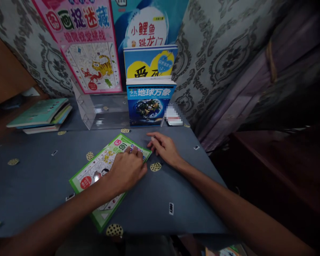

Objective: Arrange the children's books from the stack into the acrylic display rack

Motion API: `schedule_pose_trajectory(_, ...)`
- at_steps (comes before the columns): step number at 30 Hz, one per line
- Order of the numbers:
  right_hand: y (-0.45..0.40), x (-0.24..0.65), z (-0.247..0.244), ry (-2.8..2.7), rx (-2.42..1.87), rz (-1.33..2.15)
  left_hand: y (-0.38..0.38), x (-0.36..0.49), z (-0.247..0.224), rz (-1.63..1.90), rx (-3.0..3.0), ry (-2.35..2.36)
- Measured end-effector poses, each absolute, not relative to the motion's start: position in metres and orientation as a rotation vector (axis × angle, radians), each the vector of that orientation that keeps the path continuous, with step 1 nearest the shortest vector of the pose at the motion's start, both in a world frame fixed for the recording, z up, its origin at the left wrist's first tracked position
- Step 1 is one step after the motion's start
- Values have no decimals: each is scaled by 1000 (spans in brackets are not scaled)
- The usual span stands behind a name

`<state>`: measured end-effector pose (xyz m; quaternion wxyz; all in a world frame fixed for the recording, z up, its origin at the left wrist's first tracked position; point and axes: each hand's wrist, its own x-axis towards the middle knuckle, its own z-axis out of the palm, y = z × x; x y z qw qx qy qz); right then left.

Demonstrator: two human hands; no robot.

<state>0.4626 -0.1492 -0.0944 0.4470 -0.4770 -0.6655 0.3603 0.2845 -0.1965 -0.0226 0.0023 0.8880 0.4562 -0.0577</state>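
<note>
A green-bordered picture book (92,170) lies at a slant on the blue-grey tablecloth. My left hand (129,165) is over its upper right part, fingers bent down onto the cover and thumb by the right edge, closed on the book. Just beyond the book's right corner is my right hand (164,147), with its index finger stretched out, the other fingers loosely bent and nothing held. Behind the hands, a clear stand (88,110) bears a pink book (89,46). A blue earth book (150,106) stands upright beside it, with a yellow-and-blue book (149,64) behind.
Several books (40,113) are stacked at the table's left rear. A large teal book (149,21) stands at the back. A small pale object (174,115), partly blurred, sits right of the earth book. Patterned wall covering and a purple curtain (229,81) border the table (192,199).
</note>
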Motion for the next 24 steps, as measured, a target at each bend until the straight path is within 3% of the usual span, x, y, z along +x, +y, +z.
schedule_pose_trajectory(24, -163, 460, -94, -1582, -1190, 1027, -195, 280, -35, -84, 2786, 1429)
